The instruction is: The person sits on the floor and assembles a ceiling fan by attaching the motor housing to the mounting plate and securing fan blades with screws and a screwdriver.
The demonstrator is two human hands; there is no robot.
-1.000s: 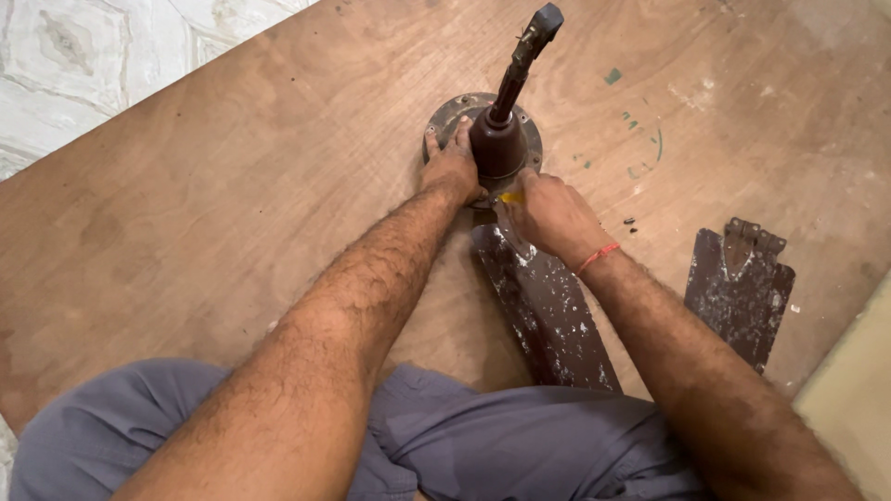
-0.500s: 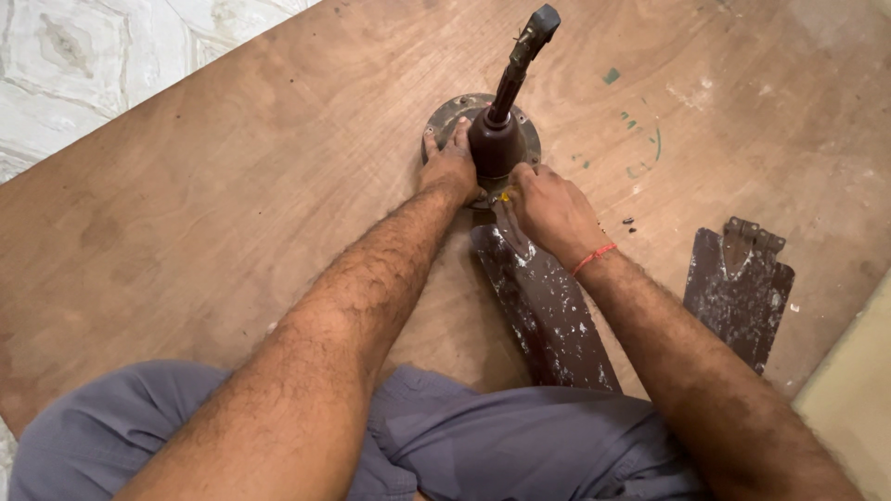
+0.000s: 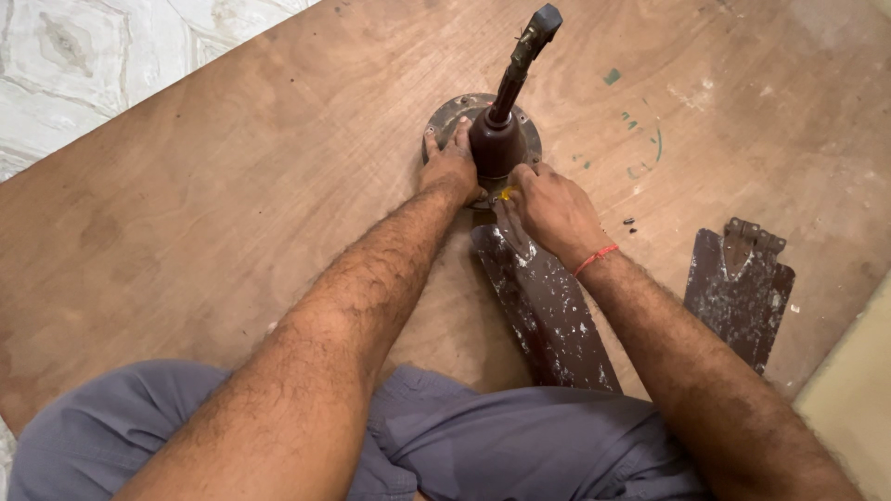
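Far left: pale patterned floor tiles (image 3: pixel 83 56) show beyond the edge of the plywood board (image 3: pixel 232 204), the wooden surface that carries everything.

Centre: a ceiling fan motor (image 3: pixel 445 116), round, grey and dusty, lies flat on the board. A dark brown downrod (image 3: pixel 513 79) with its cup-shaped cover rises from the hub, tilted up and to the right.

Left hand (image 3: pixel 452 167): palm down on the near left rim of the motor, fingers spread over the housing, pressing rather than gripping. Forearm runs straight out from the lap.

Right hand (image 3: pixel 548 206): fingers curled narrow, pinching a small yellow piece (image 3: pixel 506 194) at the foot of the cover; what the piece is cannot be told. A red thread (image 3: pixel 595 259) circles the wrist.

A paint-spattered brown fan blade (image 3: pixel 543 301) reaches from the motor toward the grey trousers (image 3: pixel 483 445), passing under the right wrist.

Right: a second fan blade (image 3: pixel 738 292) with metal bracket lies well apart. Green marks (image 3: pixel 640 139) spot the board between.
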